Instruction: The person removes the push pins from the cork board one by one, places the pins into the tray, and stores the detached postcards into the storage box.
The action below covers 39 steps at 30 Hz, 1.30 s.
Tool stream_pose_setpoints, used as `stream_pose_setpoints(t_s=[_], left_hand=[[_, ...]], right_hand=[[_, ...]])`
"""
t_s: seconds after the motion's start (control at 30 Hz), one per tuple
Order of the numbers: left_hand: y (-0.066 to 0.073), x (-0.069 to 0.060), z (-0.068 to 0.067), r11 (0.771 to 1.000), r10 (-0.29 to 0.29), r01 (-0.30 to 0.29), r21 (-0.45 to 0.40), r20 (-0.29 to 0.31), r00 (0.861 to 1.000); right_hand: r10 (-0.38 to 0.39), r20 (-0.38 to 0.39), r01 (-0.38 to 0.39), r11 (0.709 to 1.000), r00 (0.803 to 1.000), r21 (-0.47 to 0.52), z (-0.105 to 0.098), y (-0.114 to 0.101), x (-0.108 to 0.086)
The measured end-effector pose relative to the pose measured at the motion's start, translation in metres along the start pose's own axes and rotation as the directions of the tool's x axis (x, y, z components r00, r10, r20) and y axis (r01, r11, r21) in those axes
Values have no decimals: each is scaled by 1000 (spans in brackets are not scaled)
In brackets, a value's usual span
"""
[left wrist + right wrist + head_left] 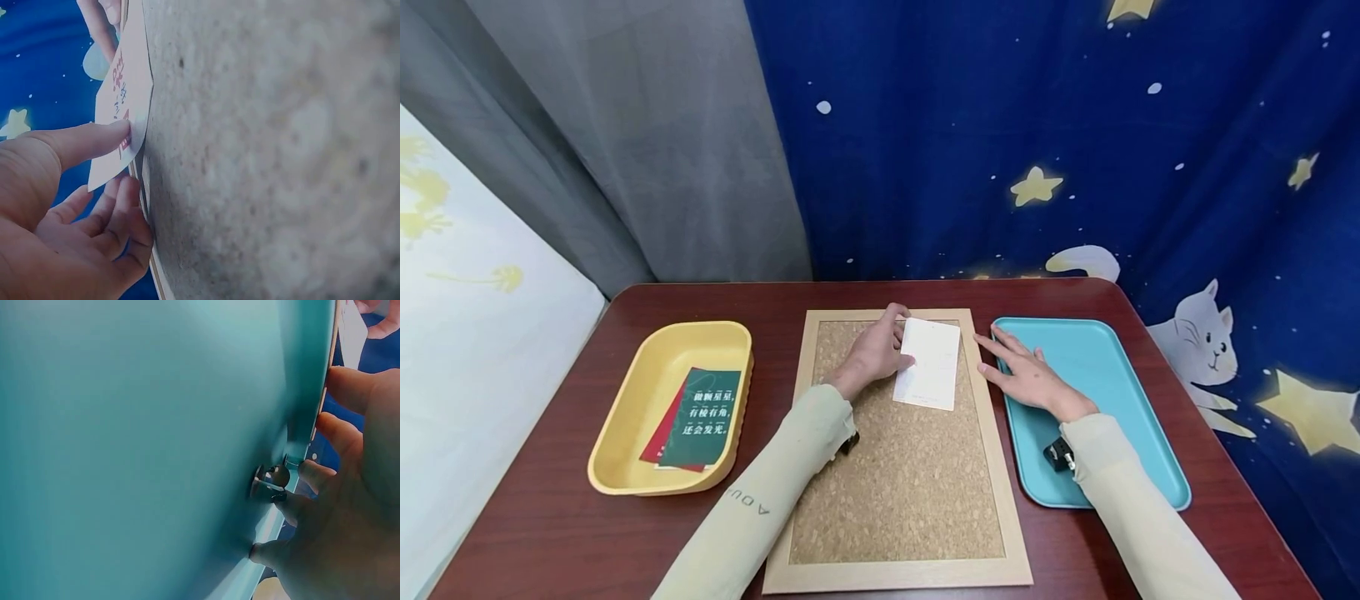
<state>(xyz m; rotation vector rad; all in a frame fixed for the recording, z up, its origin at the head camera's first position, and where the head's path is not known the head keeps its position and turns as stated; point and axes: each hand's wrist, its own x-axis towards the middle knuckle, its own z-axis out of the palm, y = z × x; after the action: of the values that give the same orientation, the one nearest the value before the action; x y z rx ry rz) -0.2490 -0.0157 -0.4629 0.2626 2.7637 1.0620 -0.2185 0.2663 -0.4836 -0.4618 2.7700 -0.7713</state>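
My left hand (874,348) holds a white card (929,367) near the top of a cork board (898,500) with a light wooden frame. Its thumb lies on the card's left edge, and the other fingers are partly hidden; red and blue marks show on the card (122,94) in the left wrist view. Over the upper left rim of a blue tray (1097,367), my right hand (1028,373) spreads its fingers. Two fingertips reach the board's right edge. A small shiny metal piece (273,478), its kind unclear, lies near the fingers in the right wrist view.
On the left stands a yellow basket (617,442) holding a green card (703,421) with white writing and a red card (658,433) under it. All stand on a dark red table (572,533). Curtains (925,167) hang behind the far edge.
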Motion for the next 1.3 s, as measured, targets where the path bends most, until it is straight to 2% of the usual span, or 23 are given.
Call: stream_pose_setpoints(t_s=[0.13, 0.3, 0.57, 0.87, 1.3], left_hand=[[0, 0, -2, 999, 15, -15, -32, -8, 1000], [0, -1, -2, 993, 38, -40, -115, -13, 999], [0, -3, 2, 968, 93, -110, -227, -82, 992], [-3, -3, 2, 955, 134, -166, -247, -143, 981], [-5, -5, 2, 964, 126, -152, -218, -128, 984]], right_hand=[[-3, -3, 3, 1000, 1000, 1, -1, 0, 1], [-8, -9, 8, 1000, 1000, 8, -1, 0, 0], [-10, -9, 10, 1000, 1000, 22, 2, 1, -2], [-10, -11, 11, 1000, 1000, 23, 2, 2, -1], [-13, -11, 13, 999, 1000, 37, 2, 3, 0]])
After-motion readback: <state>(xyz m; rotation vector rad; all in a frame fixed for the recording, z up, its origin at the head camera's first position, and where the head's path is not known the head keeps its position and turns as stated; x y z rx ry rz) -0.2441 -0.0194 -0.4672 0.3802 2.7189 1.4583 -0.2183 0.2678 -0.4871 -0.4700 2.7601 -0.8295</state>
